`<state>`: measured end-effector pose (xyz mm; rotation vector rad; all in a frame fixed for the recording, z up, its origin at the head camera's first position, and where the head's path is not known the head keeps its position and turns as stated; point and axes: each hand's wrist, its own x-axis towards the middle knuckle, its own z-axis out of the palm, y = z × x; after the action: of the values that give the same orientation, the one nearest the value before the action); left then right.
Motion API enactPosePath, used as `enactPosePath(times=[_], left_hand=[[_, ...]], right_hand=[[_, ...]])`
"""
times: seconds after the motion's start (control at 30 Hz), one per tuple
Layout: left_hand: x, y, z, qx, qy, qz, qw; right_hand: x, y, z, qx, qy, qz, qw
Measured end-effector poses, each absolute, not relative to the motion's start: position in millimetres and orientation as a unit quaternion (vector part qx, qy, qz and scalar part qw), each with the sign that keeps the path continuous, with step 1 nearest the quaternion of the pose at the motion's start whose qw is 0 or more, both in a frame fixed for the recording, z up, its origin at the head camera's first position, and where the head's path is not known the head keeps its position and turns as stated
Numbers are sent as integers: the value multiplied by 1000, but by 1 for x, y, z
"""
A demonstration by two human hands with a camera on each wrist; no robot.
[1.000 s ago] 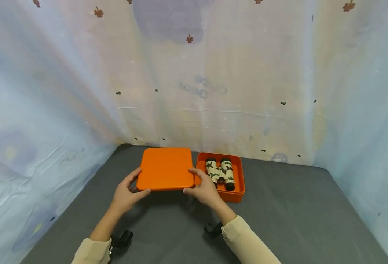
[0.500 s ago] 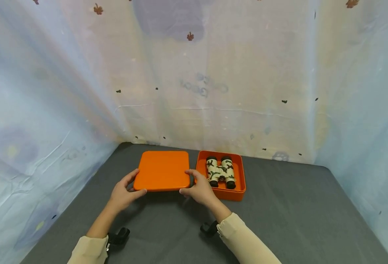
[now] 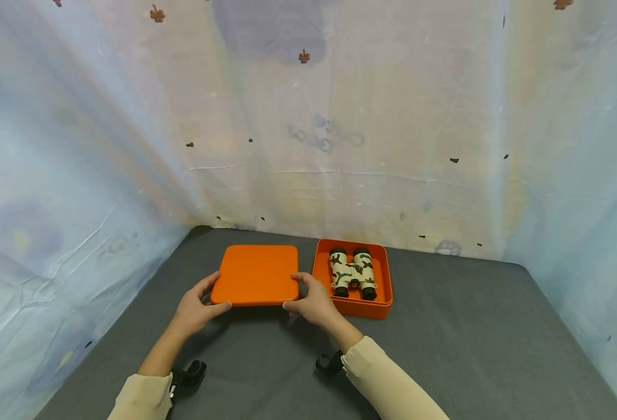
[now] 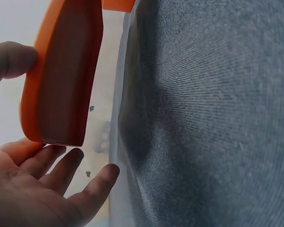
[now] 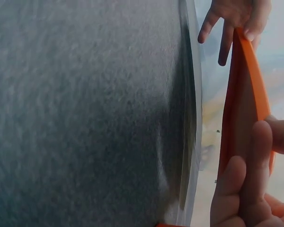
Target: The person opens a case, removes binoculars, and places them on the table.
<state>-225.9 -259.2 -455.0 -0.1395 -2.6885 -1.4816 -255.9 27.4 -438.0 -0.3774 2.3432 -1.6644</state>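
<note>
An orange lid (image 3: 256,274) is held between both hands above the grey surface, its hollow underside showing in the wrist views. My left hand (image 3: 192,308) grips its left side, thumb on the near edge; in the left wrist view the thumb (image 4: 13,59) presses the rim while several fingers spread below. On the other side my right hand (image 3: 316,302) pinches the near right corner, fingers (image 5: 261,146) bent against the rim. Just right of it stands the open orange box (image 3: 379,309), with camouflage-patterned binoculars (image 3: 353,274) lying inside.
A grey cloth-covered table (image 3: 461,332) spreads beneath everything. Patterned curtains (image 3: 382,105) hang along the back and both sides. Black straps, one a left wrist band (image 3: 190,376) and one a right wrist band (image 3: 329,363), sit near the cream sleeves.
Both hands have carried the lid slightly left and lower, away from the box. A gap now shows between lid and box, and more of the box and binoculars is uncovered.
</note>
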Motion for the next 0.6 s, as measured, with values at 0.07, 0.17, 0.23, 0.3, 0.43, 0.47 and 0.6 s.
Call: enactPosePath(times=[0.07,0.17,0.23,0.3,0.43,0.47,0.6], left_hand=[[-226,-261,-456,-39,-878,-475,32],[-225,-263,-457,-32,-883,-466,32],[-224,-264,-457,-30,-885,-464,33],[-224,-263,-457,-31,-887,-460,34],[-225,-260,-457,-31,-888,-458,28],[-225,-260,-457,-30,-889,-457,26],[-227,-260,-459,-22,-890,-454,19]], right_hand=[[-256,25,-438,-125,797,-577,126],[-256,22,-438,-119,793,-582,131],[-256,20,-439,-115,794,-582,135],[-255,19,-439,-110,797,-578,137],[-255,18,-440,-97,806,-568,138],[-255,18,-440,-94,808,-565,138],[-254,18,-440,-94,811,-560,139]])
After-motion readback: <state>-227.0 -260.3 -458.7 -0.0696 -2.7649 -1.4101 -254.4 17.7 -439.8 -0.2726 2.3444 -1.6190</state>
